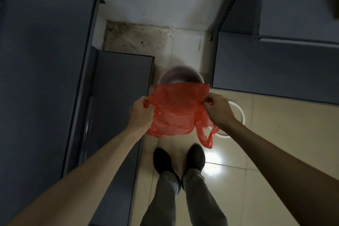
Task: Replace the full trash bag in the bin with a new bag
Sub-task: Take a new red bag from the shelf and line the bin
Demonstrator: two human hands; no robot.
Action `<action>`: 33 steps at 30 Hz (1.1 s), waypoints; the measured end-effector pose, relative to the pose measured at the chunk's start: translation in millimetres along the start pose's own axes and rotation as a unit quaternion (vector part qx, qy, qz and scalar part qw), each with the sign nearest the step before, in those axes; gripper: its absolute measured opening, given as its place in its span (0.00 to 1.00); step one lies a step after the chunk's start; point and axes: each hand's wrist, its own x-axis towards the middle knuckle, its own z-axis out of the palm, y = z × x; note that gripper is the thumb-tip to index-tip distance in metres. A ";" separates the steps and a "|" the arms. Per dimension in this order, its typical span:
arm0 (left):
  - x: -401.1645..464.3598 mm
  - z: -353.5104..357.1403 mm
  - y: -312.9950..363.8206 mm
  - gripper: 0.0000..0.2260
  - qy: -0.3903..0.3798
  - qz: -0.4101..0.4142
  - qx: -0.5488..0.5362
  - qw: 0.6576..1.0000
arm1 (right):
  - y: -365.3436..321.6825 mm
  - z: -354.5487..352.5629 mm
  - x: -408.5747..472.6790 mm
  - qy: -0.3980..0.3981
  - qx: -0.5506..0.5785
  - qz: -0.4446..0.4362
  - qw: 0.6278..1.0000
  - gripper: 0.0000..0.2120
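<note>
Above tiled floor (275, 134), left hand (140, 113) and right hand (218, 110) stretch red bag (176, 108) (bin (180, 77) behind).

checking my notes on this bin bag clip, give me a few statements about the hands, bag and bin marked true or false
1. Both hands grip the red bag, left hand on one side and right hand on the other. True.
2. The bag is already fitted over the bin's rim. False: it is held in the air in front of the bin, above the floor.
3. The bin seen past the bag stands on the floor between grey cabinets. True.
4. One bag handle hangs loose below the right hand. True.
5. The bag is black. False: it is translucent red.
</note>
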 end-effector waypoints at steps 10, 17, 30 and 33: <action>44.1 40.4 -27.7 0.10 -0.015 0.003 -0.006 1.000 | 29.7 25.5 43.0 -0.033 -0.002 -0.014 0.999 0.10; 79.8 76.2 -47.0 0.10 -0.017 0.013 -0.016 1.000 | 62.0 51.1 80.3 -0.066 0.037 0.002 0.997 0.09; 215.0 139.9 -84.5 0.10 0.017 0.159 0.120 0.980 | 105.0 135.6 221.2 -0.078 -0.023 -0.051 0.995 0.05; 249.2 150.8 -88.2 0.10 0.036 0.224 0.175 0.958 | 113.0 149.9 255.5 -0.069 -0.040 -0.070 0.994 0.05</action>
